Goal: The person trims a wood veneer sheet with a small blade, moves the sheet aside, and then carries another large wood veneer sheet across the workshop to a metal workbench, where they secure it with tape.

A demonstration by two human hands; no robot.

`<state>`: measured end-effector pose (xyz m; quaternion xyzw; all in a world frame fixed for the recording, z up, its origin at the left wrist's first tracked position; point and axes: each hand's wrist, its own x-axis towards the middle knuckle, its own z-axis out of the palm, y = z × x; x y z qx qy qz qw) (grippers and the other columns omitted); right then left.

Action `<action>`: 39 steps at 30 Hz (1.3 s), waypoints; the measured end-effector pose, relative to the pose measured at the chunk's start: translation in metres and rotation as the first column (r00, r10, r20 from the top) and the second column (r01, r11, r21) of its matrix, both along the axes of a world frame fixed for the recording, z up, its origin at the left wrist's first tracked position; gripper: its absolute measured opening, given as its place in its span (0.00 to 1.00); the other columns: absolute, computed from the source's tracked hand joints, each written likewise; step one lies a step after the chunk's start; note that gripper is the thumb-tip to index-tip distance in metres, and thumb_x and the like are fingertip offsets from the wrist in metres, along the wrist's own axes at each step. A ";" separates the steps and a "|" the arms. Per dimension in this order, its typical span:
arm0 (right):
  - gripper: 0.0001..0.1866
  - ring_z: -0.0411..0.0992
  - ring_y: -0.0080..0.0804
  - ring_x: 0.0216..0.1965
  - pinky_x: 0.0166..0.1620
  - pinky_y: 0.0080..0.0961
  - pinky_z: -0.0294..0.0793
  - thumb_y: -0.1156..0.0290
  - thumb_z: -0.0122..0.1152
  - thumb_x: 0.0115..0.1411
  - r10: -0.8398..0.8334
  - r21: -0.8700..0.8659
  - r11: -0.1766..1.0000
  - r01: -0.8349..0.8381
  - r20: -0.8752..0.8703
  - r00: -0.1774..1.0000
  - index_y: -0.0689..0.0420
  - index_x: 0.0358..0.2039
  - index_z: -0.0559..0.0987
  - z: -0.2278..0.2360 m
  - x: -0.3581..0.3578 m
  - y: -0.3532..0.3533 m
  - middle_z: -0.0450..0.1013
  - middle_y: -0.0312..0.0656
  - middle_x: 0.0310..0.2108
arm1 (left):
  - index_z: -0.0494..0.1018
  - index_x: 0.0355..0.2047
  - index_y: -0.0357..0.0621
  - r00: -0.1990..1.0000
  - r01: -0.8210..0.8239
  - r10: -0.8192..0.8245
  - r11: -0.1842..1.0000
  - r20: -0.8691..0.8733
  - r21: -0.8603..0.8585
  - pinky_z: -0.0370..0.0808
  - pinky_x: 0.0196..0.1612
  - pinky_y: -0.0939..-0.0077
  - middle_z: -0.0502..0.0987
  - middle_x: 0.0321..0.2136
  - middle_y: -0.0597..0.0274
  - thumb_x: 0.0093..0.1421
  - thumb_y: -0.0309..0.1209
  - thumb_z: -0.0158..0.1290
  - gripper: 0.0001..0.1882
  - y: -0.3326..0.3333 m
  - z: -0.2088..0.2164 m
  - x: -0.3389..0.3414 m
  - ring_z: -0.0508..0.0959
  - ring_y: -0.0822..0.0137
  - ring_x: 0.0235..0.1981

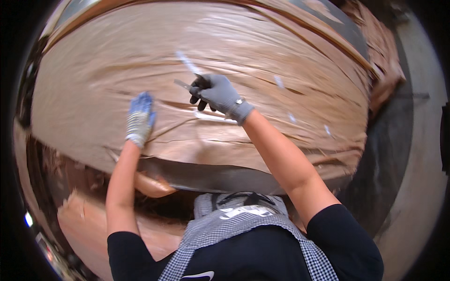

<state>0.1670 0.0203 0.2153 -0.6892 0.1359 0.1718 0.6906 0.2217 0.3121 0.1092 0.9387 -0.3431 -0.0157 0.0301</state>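
Note:
A broad, wrinkled brown sheet (154, 37), thin and like wood veneer, lies spread in front of me. My left hand (140, 117), in a blue and white glove, rests flat on its left part with the fingers together and stretched out. Above the middle of the sheet, my right hand (215, 93) in a grey glove with dark fingertips is closed round a knife; its short flat grey blade (182, 84) points left. A pale narrow strip (188, 62) reaches up and left from beside that hand, blurred; I cannot tell whether it is held. A whitish streak (215, 117) shows below the hand.
Several small pale patches (279, 82) dot the sheet's right side. A dark edge (211, 177) runs along its near side, close to my apron. More brown sheets (89, 215) lie at lower left, with loose ones (382, 51) at far right beside grey floor (422, 140).

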 end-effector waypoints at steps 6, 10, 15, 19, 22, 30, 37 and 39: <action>0.05 0.67 0.18 0.18 0.19 0.14 0.64 0.70 0.55 0.58 -0.848 0.022 0.530 0.848 -0.025 0.530 0.55 0.34 0.75 0.028 -0.297 -0.227 0.72 0.35 0.24 | 0.63 0.56 0.41 0.984 -0.062 0.074 0.995 0.162 -0.080 0.49 0.63 0.53 0.60 0.59 0.50 0.54 0.34 0.50 0.28 -0.056 0.014 -0.027 0.58 0.51 0.61; 0.09 0.69 0.19 0.21 0.18 0.12 0.62 0.67 0.59 0.58 -0.932 -0.134 -0.110 0.985 0.359 -0.055 0.57 0.36 0.75 0.089 -0.530 -0.291 0.75 0.37 0.28 | 0.62 0.56 0.41 0.962 0.228 -0.251 0.954 -0.103 -0.194 0.48 0.63 0.52 0.60 0.59 0.49 0.52 0.34 0.51 0.30 -0.191 0.040 -0.135 0.57 0.48 0.61; 0.12 0.69 0.21 0.19 0.16 0.13 0.62 0.65 0.58 0.59 -0.829 -0.336 -0.369 0.866 0.541 -0.143 0.58 0.39 0.71 0.130 -0.676 -0.326 0.75 0.41 0.29 | 0.63 0.53 0.41 0.698 0.605 -0.694 0.704 -0.178 -0.372 0.47 0.64 0.51 0.61 0.57 0.48 0.49 0.33 0.54 0.29 -0.325 0.054 -0.301 0.57 0.47 0.60; 0.10 0.69 0.21 0.17 0.14 0.13 0.62 0.67 0.56 0.60 -0.813 -0.335 -0.411 0.848 0.555 -0.175 0.59 0.38 0.71 0.114 -0.752 -0.384 0.76 0.42 0.29 | 0.63 0.53 0.41 0.640 0.651 -0.749 0.647 -0.170 -0.396 0.48 0.63 0.51 0.61 0.57 0.47 0.49 0.33 0.54 0.30 -0.404 0.054 -0.387 0.57 0.47 0.61; 0.09 0.69 0.20 0.16 0.14 0.13 0.62 0.68 0.54 0.61 -0.864 -0.366 -0.317 0.875 0.492 -0.107 0.59 0.38 0.71 0.095 -0.782 -0.415 0.76 0.42 0.28 | 0.60 0.56 0.39 0.716 0.592 -0.677 0.718 -0.169 -0.367 0.48 0.63 0.51 0.58 0.58 0.45 0.50 0.34 0.54 0.32 -0.451 0.055 -0.428 0.56 0.46 0.61; 0.09 0.68 0.20 0.15 0.11 0.13 0.60 0.67 0.52 0.62 -0.816 -0.415 -0.476 0.775 0.537 -0.214 0.58 0.38 0.70 0.140 -0.913 -0.473 0.76 0.43 0.32 | 0.59 0.56 0.39 0.782 0.553 -0.617 0.754 -0.091 -0.354 0.50 0.63 0.52 0.61 0.56 0.46 0.51 0.35 0.52 0.32 -0.532 0.047 -0.465 0.58 0.47 0.59; 0.09 0.69 0.20 0.16 0.15 0.15 0.64 0.66 0.54 0.61 -0.928 -0.588 -0.144 0.796 0.360 0.098 0.58 0.37 0.70 0.130 -0.875 -0.510 0.76 0.40 0.32 | 0.66 0.50 0.43 0.801 0.526 -0.590 0.772 -0.095 -0.358 0.54 0.60 0.49 0.68 0.46 0.51 0.48 0.34 0.55 0.27 -0.573 0.046 -0.495 0.64 0.50 0.53; 0.07 0.67 0.19 0.17 0.17 0.16 0.65 0.70 0.55 0.60 -0.942 -0.546 0.044 0.837 0.257 0.217 0.59 0.36 0.73 0.098 -0.832 -0.534 0.72 0.35 0.26 | 0.66 0.50 0.44 0.821 0.523 -0.568 0.787 -0.054 -0.328 0.52 0.61 0.48 0.68 0.48 0.52 0.48 0.36 0.54 0.27 -0.577 0.039 -0.495 0.64 0.51 0.54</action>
